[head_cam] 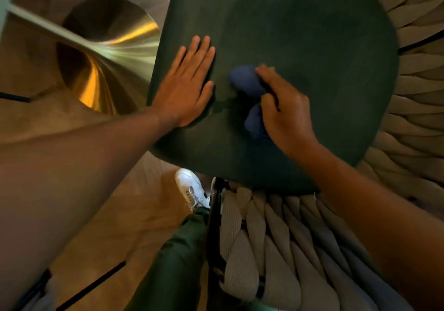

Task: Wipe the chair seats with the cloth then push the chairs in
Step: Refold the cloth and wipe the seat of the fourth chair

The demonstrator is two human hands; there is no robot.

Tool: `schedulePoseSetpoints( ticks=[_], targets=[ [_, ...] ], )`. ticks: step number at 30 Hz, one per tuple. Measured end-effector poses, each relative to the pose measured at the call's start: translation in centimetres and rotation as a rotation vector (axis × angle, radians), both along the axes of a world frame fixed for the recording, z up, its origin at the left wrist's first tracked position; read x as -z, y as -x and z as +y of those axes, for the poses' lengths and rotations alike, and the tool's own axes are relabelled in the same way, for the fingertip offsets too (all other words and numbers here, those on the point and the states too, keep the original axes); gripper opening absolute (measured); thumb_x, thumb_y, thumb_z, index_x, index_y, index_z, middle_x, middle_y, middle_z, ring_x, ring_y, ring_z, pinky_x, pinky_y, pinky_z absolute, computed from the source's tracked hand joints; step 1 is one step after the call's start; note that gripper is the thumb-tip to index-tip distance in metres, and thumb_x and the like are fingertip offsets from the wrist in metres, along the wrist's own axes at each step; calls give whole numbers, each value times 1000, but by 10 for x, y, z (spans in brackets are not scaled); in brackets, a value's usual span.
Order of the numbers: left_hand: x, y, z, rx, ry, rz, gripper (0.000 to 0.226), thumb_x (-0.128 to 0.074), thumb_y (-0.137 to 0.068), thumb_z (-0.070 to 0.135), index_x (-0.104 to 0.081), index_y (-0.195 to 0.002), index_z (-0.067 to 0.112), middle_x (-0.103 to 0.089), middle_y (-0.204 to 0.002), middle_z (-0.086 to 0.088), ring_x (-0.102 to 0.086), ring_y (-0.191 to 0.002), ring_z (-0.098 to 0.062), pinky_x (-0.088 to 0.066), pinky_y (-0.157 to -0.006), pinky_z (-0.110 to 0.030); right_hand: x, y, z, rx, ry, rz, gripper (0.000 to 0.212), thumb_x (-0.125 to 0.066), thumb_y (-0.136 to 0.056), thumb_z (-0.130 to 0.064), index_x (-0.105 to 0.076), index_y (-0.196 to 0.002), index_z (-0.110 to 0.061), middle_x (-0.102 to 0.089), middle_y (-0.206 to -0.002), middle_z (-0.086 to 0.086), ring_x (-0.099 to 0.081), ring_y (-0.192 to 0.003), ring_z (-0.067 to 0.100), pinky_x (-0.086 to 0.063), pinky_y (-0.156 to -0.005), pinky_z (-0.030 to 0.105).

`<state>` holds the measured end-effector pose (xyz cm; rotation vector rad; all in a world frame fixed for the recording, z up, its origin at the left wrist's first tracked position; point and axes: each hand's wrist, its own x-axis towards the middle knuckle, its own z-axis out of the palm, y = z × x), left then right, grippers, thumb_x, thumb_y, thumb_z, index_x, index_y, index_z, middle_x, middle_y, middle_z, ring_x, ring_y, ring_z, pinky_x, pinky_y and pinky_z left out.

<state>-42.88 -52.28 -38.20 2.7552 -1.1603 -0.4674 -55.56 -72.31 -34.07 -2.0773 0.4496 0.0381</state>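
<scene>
Two hands on green seat (300, 34), left hand (185, 82) flat, right hand (286, 109) clutching blue cloth (245, 80)

No text, label, brand, number or sign can be read anywhere; the surfaces shown carry no lettering.

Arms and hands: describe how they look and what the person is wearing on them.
Both forearms are bare as far as the view shows, with no sleeves in sight. The left hand and right hand wear no gloves, and no rings, watch or bracelets show. Lower down, a green trouser leg and a white lace-up shoe are visible.
</scene>
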Motion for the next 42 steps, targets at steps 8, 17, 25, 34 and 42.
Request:
schedulePoseSetpoints(
  ticks=[8,17,25,34,42],
  targets=[
    [12,63,59,-137,-70,-98,70,-26,-106,42,-8,-162,4,-2,-170,-15,1,-158,-28,-5,-128,-47,48,3,43,-149,581,175,74,-32,-98,-35,-12,-160,1,-4,-167,26,1,-154,44,-1,-125,55],
    [24,64,64,-111,-11,-161,69,-27,-105,38,-12,-161,0,-8,-169,-19,-5,-157,-32,-9,-127,-50,65,13,56,-374,520,-112,65,-41,-88,-6,-36,-152,5,-27,-161,26,-20,-152,43,-13,-126,51],
    [23,60,67,-73,-7,-129,69,-26,-106,40,-8,-161,2,-3,-169,-19,-1,-157,-31,-3,-128,-47,60,42,56,-619,402,-175,51,-41,-91,-9,-58,-137,2,-48,-151,21,-40,-144,38,-27,-122,52],
    [14,73,87,-30,36,-59,70,-29,-108,44,-9,-161,3,-3,-170,-17,0,-157,-30,-2,-128,-44,-4,43,55,-186,-193,310,40,-42,-93,3,-77,-97,-15,-73,-80,-13,-65,-69,-5,-52,-67,16],
    [16,95,129,-96,101,-17,81,-37,-106,52,-8,-161,0,-1,-169,-20,2,-157,-31,-8,-128,-47,-10,12,61,-213,34,-22,41,-44,-90,-9,-66,-124,-8,-55,-146,8,-46,-138,12,-39,-113,25]
  ],
)
